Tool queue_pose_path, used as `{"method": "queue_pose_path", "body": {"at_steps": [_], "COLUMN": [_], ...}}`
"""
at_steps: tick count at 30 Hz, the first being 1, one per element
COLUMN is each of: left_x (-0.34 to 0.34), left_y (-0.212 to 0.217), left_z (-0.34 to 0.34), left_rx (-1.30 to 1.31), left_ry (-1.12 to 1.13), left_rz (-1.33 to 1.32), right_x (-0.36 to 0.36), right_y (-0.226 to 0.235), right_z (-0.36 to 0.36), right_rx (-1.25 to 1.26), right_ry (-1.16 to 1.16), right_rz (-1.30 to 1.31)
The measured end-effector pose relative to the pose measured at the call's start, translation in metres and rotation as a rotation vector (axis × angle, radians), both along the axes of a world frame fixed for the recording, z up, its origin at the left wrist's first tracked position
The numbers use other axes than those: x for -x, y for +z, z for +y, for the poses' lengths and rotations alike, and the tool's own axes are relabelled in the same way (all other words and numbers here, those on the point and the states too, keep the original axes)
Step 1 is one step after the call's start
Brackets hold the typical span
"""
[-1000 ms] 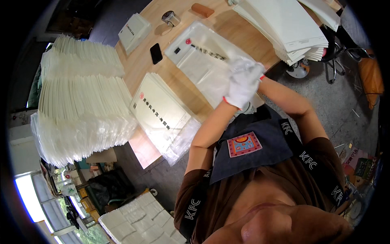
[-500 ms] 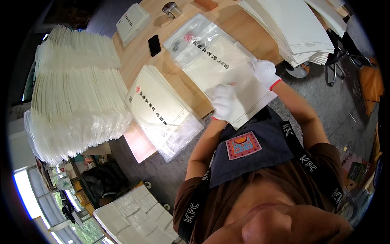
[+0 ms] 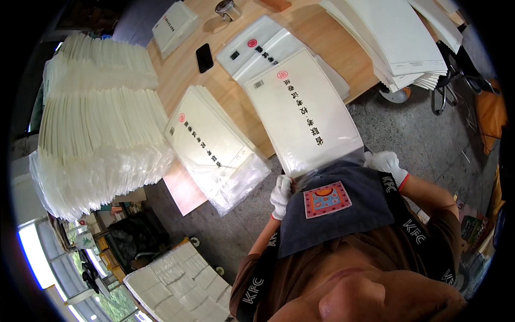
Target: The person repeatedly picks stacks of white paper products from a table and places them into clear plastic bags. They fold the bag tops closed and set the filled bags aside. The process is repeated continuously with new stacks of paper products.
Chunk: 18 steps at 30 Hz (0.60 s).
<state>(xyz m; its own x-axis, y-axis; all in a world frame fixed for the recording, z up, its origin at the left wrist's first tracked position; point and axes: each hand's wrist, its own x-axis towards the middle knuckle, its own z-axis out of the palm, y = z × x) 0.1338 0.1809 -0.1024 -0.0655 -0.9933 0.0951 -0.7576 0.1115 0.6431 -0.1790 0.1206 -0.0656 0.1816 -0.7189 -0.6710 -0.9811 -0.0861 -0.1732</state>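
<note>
In front of me a clear plastic bag with red and black print (image 3: 300, 115) holds cream paper sheets. Its near end hangs past the table edge against my apron. My left hand (image 3: 280, 196), in a white glove, is closed on the bag's near left corner. My right hand (image 3: 387, 165), gloved in white too, is curled at the near right corner, with its fingertips closed on the film. Flat printed plastic bags (image 3: 244, 49) lie under the filled bag's far end. To the left sits a pile of filled bags (image 3: 206, 142), their loose ends toward me.
Tall rows of bagged paper (image 3: 102, 118) stand at the left. A phone (image 3: 204, 58), a metal tin (image 3: 228, 11) and a small paper stack (image 3: 174, 28) rest on the wooden table (image 3: 201, 83). Large fanned sheets (image 3: 397, 37) overhang its right edge. White packs (image 3: 179, 284) fill a low platform behind.
The paper has slid fully into the bag and come nearer me, uncovering the flat bags beneath. Both hands have drawn back from the sheets to the bag's near corners.
</note>
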Motion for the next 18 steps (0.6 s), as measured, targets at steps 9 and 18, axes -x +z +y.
{"method": "queue_pose_path", "body": {"at_steps": [9, 18], "left_x": [-0.028, 0.009], "left_y": [-0.066, -0.064], "left_z": [-0.024, -0.067], "left_rx": [0.119, -0.491], "left_ry": [-0.217, 0.655], "left_rz": [0.175, 1.0], "right_x": [0.008, -0.003], "right_y": [0.002, -0.097], "right_z": [-0.036, -0.086], "right_rx": [0.129, -0.306], "right_ry": [0.1, -0.936], "right_rz": [-0.039, -1.219]}}
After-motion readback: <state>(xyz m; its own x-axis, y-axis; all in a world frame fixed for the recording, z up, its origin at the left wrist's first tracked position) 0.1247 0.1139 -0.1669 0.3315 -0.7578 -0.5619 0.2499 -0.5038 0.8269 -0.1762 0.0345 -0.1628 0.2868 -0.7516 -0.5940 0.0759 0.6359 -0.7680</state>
